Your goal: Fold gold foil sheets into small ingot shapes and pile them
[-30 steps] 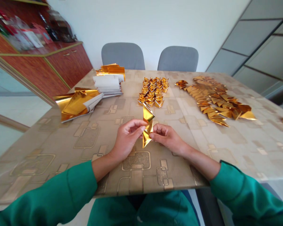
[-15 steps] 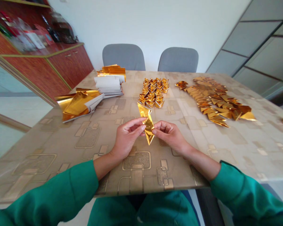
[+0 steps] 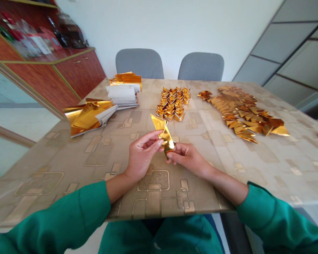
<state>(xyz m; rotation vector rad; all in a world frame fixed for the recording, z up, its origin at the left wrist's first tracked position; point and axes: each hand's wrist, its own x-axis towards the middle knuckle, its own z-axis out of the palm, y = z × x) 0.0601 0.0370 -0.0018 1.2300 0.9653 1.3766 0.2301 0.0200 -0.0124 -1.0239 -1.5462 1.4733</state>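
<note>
Ahead of us, two grey chairs [image 3: 139, 63] stand beyond our table [image 3: 280, 169] before a white wall [image 3: 227, 35], with a red-wood cabinet [image 3: 82, 74] to its left and a grey panelled partition [image 3: 288, 60] to its right.

Left hand [image 3: 142, 154] raised, palm turned inward, fingers [image 3: 148, 138] curled and pointing right. Right hand [image 3: 186, 159] slightly lower, fingers [image 3: 176, 150] bent and pinching toward the left. Fingertips of both hands close together, almost meeting. Bare left forearm [image 3: 117, 187] and right forearm [image 3: 226, 187] angled inward.

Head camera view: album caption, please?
Left hand and right hand hold gold foil over a table near folded gold pieces.
</note>
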